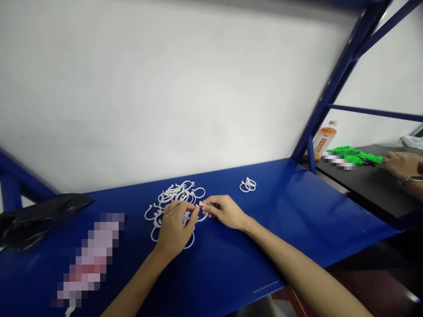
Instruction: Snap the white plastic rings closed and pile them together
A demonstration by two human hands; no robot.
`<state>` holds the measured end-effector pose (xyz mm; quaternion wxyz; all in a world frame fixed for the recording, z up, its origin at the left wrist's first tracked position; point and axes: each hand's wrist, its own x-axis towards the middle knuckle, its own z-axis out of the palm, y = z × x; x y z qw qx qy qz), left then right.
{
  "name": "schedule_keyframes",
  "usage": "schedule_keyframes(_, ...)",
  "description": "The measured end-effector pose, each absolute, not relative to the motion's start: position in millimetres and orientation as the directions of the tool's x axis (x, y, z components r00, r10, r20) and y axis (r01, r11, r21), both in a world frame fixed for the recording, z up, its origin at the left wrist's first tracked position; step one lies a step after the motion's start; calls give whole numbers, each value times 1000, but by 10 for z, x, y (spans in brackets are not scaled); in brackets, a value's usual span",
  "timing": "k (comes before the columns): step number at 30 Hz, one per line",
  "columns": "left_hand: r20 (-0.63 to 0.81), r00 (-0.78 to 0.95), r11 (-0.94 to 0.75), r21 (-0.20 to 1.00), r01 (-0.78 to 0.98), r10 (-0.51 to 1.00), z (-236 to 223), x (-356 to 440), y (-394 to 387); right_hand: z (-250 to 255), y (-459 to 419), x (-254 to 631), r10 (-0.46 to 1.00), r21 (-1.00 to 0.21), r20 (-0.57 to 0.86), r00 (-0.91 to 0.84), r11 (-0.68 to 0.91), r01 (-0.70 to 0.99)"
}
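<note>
Two hands, both yours, meet over the blue table [264, 233], fingertips close together. Your left hand [175, 224] is closed in a pinch, thumb and forefinger at the ends of a white ring [201, 204]. Your right hand [228, 211] grips the same piece from the other side, thumb against the fingers. The ring's lower curve shows beneath your right fingertips; the exact contact is too small to tell.

Many similar rings lie in a loose pile [178, 192] beyond and around your left hand, which hides part of them. A small cluster of rings [248, 185] lies apart, to the right of the pile and farther from you than your right hand.

At your left you have a black plastic bag [49, 215] and, nearer, a pixelated item [90, 259] whose nature cannot be told. Off to your right, on a black table [357, 187], stand a bottle [325, 140] of orange liquid and a green bundle [358, 155], with a co-worker's hand [399, 165] beside the bundle.
</note>
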<state>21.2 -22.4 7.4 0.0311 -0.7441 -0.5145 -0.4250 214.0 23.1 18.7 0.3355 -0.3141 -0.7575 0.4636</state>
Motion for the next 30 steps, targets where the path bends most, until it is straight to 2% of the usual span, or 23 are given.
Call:
schedule_keyframes(5,562,130,-502,582,639,817,117,230,-260,197,233,2153,738,-862,288,-611,478,170)
schedule_keyframes(8,509,151,-491,644,587,847,137,232,-273,198,226,2152,696,-786,339,-633,579,216)
schedule_keyframes(13,554,-30,-393,628,672,832,135,215,-247,233,154,2157,696,-606,431,-574,695,388)
schedule_keyframes(16,601,-144,-332,607,722,786,137,195,-224,283,82,2155,649,-559,441,-620,739,375)
schedule_keyframes(19,598,-168,-314,615,723,784,156,184,-219,290,41,2129,609,-504,468,-641,779,372)
schedule_keyframes(25,528,-45,-377,662,647,848,166,192,-248,216,66,2100,613,-466,531,-585,788,402)
schedule_keyframes(30,451,59,-404,724,559,890,108,160,-255,211,79,2123,565,-437,509,-649,819,371)
